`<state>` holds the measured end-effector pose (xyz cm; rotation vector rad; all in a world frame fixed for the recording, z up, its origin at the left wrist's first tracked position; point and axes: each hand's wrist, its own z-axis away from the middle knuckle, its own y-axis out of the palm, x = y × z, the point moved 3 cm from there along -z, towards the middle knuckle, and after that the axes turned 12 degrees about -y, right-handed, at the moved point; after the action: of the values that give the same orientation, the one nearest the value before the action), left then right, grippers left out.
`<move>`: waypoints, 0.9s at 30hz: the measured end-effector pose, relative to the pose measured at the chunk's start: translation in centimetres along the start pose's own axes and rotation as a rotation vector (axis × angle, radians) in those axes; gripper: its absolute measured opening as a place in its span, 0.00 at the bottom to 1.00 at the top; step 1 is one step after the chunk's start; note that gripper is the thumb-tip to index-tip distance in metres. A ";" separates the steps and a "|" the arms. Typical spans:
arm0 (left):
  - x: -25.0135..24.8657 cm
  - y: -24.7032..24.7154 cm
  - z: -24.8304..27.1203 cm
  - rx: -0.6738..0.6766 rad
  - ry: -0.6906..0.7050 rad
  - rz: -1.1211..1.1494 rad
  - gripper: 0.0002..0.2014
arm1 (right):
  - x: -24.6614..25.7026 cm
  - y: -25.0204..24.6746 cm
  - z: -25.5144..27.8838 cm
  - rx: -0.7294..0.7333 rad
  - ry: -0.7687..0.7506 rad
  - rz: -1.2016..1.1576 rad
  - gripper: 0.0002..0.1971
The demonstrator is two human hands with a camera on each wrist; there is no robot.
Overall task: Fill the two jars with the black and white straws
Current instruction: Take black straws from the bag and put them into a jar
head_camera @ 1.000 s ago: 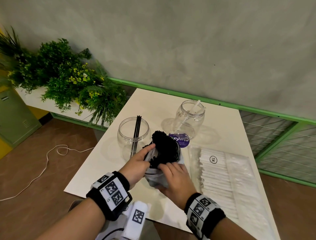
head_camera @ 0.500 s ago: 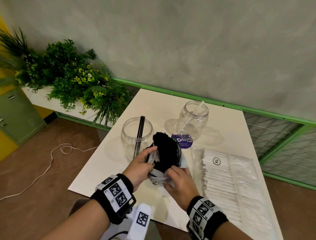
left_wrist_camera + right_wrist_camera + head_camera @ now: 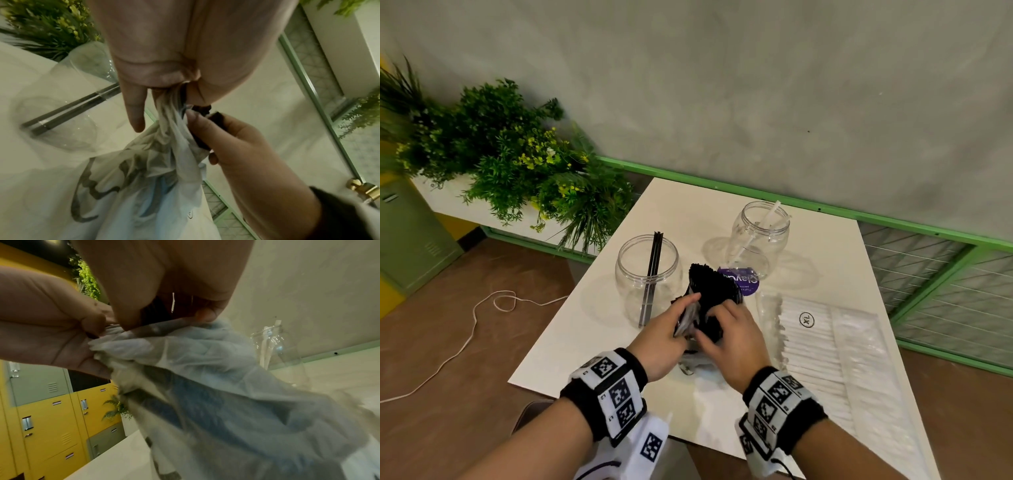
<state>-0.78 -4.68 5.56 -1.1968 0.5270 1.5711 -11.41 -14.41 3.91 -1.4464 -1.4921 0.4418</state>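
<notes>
From the head view, the right hand (image 3: 732,337) has slid up since a second ago to clamp its fingers round the bundle of black straws (image 3: 714,286), while the left hand (image 3: 666,334) pinches the plastic bag (image 3: 688,317) beside it. Both jars stand at 12 o'clock of the hands: the left jar (image 3: 649,274) holding black straws, the right jar (image 3: 760,240) a white one. The white straw pack (image 3: 825,346) at 3 o'clock reads "XL"; a purple label (image 3: 741,279) is partly hidden.

Left wrist: bunched bag film is gripped; its print is blurred.

Right wrist: fingertips lost behind film.
</notes>
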 end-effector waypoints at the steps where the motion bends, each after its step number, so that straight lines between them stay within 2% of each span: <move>1: 0.0 -0.1 0.2 -0.003 0.004 -0.010 0.36 | 0.0 -0.2 -0.2 -0.028 -0.029 0.009 0.15; 5: 0.3 -0.4 0.7 -0.017 0.024 -0.040 0.36 | -1.0 -1.8 -1.5 -0.124 -0.086 0.115 0.11; 9: 0.9 -0.4 0.5 0.001 0.030 -0.059 0.37 | -2.3 -2.9 -2.7 -0.078 -0.032 0.193 0.24; 11: 0.7 -0.5 0.4 -0.001 0.030 -0.052 0.38 | -2.1 -3.6 -2.9 -0.117 -0.017 0.145 0.23; 14: 0.6 -0.7 0.1 -0.023 0.021 -0.040 0.39 | -0.1 -4.5 -1.5 -0.261 -0.188 0.004 0.15; 15: 0.7 -0.7 0.0 -0.025 0.029 -0.031 0.40 | 0.9 -4.4 -0.6 -0.254 -0.270 -0.020 0.12; 18: 0.9 -0.9 -0.4 -0.018 0.024 -0.015 0.39 | 2.1 -2.4 2.4 -0.008 -0.436 -0.024 0.12; 21: 0.6 -0.6 -0.5 -0.006 0.041 -0.002 0.38 | 0.7 -0.1 3.6 0.212 -0.389 0.158 0.21; 23: 0.5 -0.3 -0.4 -0.004 0.031 -0.003 0.38 | 0.2 0.4 3.2 0.232 -0.351 0.244 0.21; 27: 0.3 0.2 -0.1 -0.038 0.046 -0.088 0.37 | 0.6 0.7 1.5 0.257 -0.375 0.363 0.11</move>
<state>-0.94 -4.77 5.22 -1.2709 0.4700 1.4878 -12.16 -13.18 2.87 -1.4808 -1.3892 1.1379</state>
